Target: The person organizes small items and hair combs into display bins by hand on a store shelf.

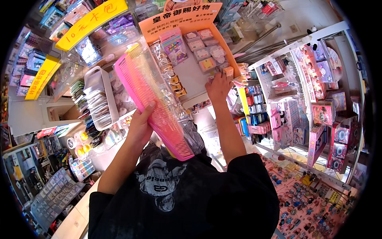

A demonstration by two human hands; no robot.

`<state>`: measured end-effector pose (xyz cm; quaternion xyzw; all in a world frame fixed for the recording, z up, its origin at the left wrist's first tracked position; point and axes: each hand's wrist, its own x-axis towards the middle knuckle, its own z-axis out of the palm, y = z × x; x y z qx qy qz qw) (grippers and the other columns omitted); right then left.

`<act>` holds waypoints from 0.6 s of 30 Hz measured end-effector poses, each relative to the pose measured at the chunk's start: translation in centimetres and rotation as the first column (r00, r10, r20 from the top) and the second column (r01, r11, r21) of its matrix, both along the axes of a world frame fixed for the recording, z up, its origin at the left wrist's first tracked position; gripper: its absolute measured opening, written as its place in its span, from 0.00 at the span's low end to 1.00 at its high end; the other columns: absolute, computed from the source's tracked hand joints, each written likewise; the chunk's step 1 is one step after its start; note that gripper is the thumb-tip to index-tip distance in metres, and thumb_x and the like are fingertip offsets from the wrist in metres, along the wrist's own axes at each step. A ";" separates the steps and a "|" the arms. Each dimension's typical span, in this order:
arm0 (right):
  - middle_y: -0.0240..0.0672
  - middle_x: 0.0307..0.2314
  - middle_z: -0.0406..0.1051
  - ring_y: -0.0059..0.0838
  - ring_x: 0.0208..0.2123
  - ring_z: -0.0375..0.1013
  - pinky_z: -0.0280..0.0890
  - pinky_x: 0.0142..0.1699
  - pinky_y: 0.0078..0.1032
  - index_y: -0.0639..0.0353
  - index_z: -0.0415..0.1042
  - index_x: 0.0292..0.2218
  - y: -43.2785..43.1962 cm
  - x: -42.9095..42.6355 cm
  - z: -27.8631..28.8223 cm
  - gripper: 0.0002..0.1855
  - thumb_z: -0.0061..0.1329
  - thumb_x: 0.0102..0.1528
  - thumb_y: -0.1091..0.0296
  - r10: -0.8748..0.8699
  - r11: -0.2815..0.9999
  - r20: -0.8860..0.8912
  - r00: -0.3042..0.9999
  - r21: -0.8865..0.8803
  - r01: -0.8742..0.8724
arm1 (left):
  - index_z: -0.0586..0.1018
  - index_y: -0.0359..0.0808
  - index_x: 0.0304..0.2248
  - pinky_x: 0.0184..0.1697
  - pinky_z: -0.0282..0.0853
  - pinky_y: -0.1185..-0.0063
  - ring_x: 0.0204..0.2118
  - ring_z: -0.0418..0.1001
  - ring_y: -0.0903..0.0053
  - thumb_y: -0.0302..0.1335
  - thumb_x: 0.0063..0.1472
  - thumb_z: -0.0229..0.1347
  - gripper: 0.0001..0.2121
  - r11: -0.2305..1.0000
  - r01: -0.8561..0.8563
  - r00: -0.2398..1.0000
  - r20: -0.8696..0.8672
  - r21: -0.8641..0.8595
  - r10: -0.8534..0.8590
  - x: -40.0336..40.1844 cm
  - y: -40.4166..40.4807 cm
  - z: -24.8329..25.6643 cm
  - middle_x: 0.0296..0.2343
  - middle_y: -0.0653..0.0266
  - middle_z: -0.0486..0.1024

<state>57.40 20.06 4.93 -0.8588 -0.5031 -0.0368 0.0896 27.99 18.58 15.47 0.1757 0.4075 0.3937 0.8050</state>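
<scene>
My left hand point(142, 124) grips an oversized pink plastic comb point(131, 82) by its spine. Yellow comb teeth point(143, 67) show beside it, and clear plastic film point(191, 134) crumples along the far side. The comb lies slantwise before my chest. At the right end of an orange display box point(231, 56), my right hand point(220, 89) reaches down with bent fingers. Its fingertips are among small boxes, close to a little orange box point(228, 72); whether they hold anything is hidden. Several small clear cases point(206, 64) sit just beyond that hand.
Within the display box are purple packets point(174, 49) and a row of gold-brown packaged pieces point(176, 85). A white bin point(103, 116) of card packs stands left of the comb. White shelving point(310, 110) with boxed goods rises at right, above a pink board point(304, 203) of small trinkets.
</scene>
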 end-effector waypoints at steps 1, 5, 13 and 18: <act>0.41 0.35 0.68 0.41 0.43 0.64 0.56 0.48 0.39 0.61 0.68 0.35 0.1 0.1 -0.1 0.22 0.58 0.39 0.59 -0.004 1.000 -0.003 1.000 -0.009 0.004 | 0.71 0.31 0.44 0.46 0.68 0.78 0.40 0.72 0.78 0.30 0.62 0.53 0.14 1.000 0.005 1.000 -0.001 0.002 -0.005 0.1 0.0 0.0 0.38 0.65 0.74; 0.42 0.36 0.68 0.42 0.43 0.65 0.56 0.48 0.40 0.61 0.68 0.36 0.4 -0.2 0.0 0.24 0.58 0.39 0.58 0.000 1.000 0.003 1.000 0.003 0.000 | 0.71 0.32 0.44 0.47 0.68 0.78 0.40 0.72 0.78 0.30 0.62 0.54 0.14 1.000 0.008 1.000 -0.007 0.015 -0.008 0.3 -0.1 0.4 0.38 0.65 0.74; 0.42 0.35 0.72 0.41 0.42 0.71 0.61 0.46 0.40 0.61 0.72 0.34 2.1 0.8 -0.6 0.21 0.56 0.43 0.54 -0.033 0.999 -0.050 0.998 0.029 0.035 | 0.72 0.32 0.45 0.47 0.68 0.77 0.41 0.72 0.77 0.30 0.62 0.54 0.14 0.999 0.032 0.999 -0.001 0.006 -0.032 0.4 -0.4 0.2 0.39 0.65 0.74; 0.38 0.26 0.76 0.39 0.34 0.76 0.65 0.41 0.40 0.58 0.76 0.30 4.2 0.9 -0.6 0.17 0.55 0.44 0.54 -0.062 0.988 -0.064 0.996 -0.143 0.052 | 0.70 0.34 0.46 0.49 0.67 0.74 0.42 0.72 0.76 0.31 0.62 0.53 0.15 0.999 0.039 0.999 -0.012 0.005 -0.039 0.3 -0.4 0.1 0.39 0.66 0.73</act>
